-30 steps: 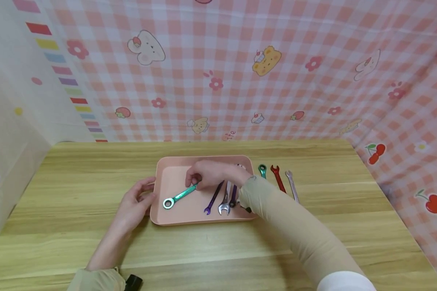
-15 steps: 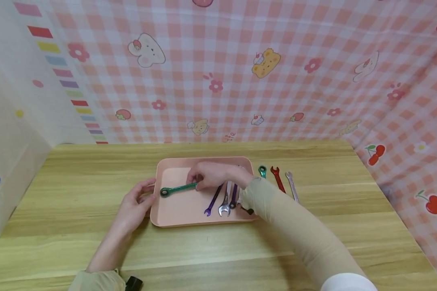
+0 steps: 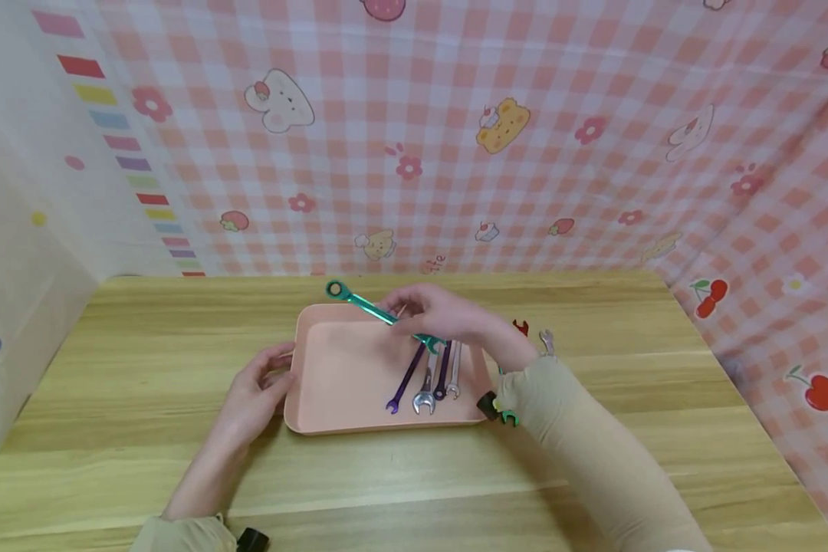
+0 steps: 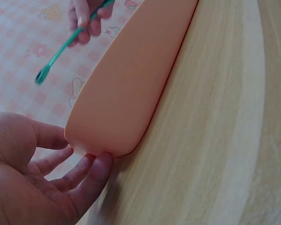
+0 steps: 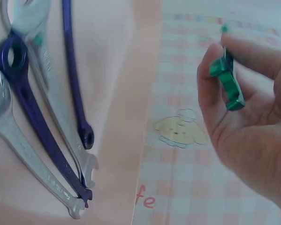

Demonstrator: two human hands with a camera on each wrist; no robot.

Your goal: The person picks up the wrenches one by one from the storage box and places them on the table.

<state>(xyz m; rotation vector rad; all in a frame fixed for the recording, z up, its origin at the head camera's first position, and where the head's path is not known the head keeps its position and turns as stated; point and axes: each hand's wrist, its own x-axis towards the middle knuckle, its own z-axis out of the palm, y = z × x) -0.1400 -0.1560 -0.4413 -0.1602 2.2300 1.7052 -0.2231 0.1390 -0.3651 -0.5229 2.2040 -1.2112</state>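
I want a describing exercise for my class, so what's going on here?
A person's right hand holds a green wrench in the air near the pink tray. Their left hand touches the tray's left end. Purple wrenches and silver wrenches lie inside; a red wrench is on the table to the right.

Wood-grain table point(image 3: 386, 494) — pink-checked cloth point(image 3: 379, 100) behind, printed with strawberries point(image 3: 234, 221), flowers point(image 3: 409, 168), yellow bear point(image 3: 503, 126).
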